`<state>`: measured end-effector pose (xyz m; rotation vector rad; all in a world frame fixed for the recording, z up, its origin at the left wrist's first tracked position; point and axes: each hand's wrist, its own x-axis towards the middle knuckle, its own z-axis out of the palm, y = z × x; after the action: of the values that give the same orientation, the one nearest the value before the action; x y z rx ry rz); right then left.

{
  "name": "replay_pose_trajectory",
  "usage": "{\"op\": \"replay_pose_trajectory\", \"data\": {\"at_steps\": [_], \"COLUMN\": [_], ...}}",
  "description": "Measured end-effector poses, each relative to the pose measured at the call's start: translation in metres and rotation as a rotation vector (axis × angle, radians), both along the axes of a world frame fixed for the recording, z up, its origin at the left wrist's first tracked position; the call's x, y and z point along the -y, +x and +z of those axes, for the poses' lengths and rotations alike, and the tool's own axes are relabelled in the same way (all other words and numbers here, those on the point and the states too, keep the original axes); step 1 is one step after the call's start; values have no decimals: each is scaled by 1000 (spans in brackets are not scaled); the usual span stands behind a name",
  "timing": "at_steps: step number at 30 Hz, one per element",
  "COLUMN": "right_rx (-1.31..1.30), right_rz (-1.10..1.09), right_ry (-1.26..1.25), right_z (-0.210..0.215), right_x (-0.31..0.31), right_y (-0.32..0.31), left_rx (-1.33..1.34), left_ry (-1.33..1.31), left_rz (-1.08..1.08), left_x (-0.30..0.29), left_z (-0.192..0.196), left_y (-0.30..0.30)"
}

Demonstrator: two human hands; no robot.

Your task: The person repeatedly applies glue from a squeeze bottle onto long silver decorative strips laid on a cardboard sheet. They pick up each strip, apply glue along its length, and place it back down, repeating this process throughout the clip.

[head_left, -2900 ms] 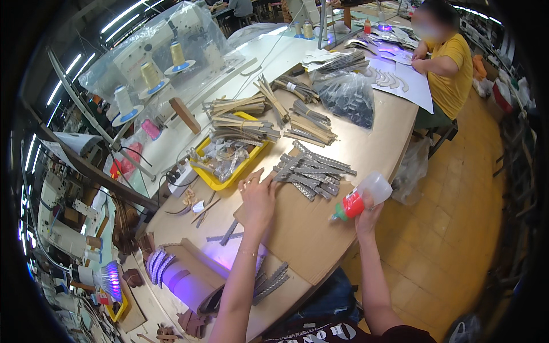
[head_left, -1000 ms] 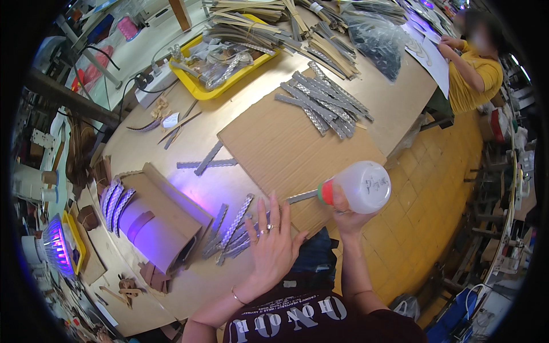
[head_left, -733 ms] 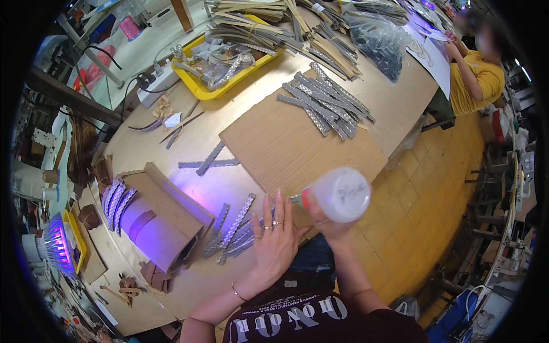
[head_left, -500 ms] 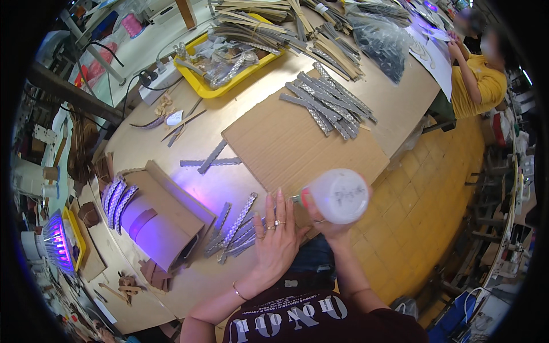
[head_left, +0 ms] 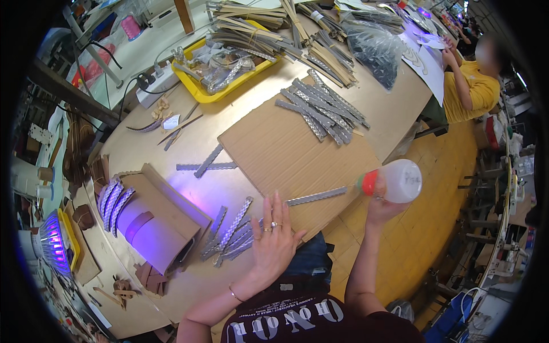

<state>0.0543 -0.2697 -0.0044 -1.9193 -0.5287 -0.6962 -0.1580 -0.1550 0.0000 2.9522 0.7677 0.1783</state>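
Note:
My left hand (head_left: 273, 246) lies flat with fingers stretched at the near edge of a brown cardboard sheet (head_left: 286, 151). Its fingers rest over one end of a grey braided strip (head_left: 317, 196), which runs to the right across the cardboard. Beyond that strip's far end, my right hand (head_left: 382, 212) is wrapped round a translucent white squeeze bottle (head_left: 404, 180), tipped sideways. The bottle's red cap and green tip point left toward the strip. More braided strips (head_left: 231, 231) lie in a loose heap left of my left hand. A pile of strips (head_left: 323, 111) sits on the cardboard's far end.
A brown flap-shaped leather piece (head_left: 163, 223) with curved braided strips stands at left, beside a purple-lit lamp (head_left: 52, 243). Farther back are a yellow tray (head_left: 214, 91), bundled strips (head_left: 257, 31) and a plastic bag (head_left: 374, 54). A person in yellow (head_left: 472, 88) works at far right.
My right hand has moved right with the bottle, away from my left hand, along the strip now visible on the cardboard. My left hand stays nearly in place.

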Motion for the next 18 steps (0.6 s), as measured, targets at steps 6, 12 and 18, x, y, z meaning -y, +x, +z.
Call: {"op": "replay_pose_trajectory", "data": {"at_steps": [6, 12, 18], "right_rx": [-329, -1174, -1297], "right_rz": [49, 914, 1362], "right_ry": [700, 1277, 1394], "right_z": [16, -2, -31], "right_x": [3, -27, -26], "right_y": [29, 59, 76], "left_rx": [262, 222, 203], "left_ry": [-76, -80, 72], "left_rz": [3, -85, -147], "left_x": [-16, -20, -21], "left_z": [3, -12, -12], "left_y": [10, 43, 31]}}
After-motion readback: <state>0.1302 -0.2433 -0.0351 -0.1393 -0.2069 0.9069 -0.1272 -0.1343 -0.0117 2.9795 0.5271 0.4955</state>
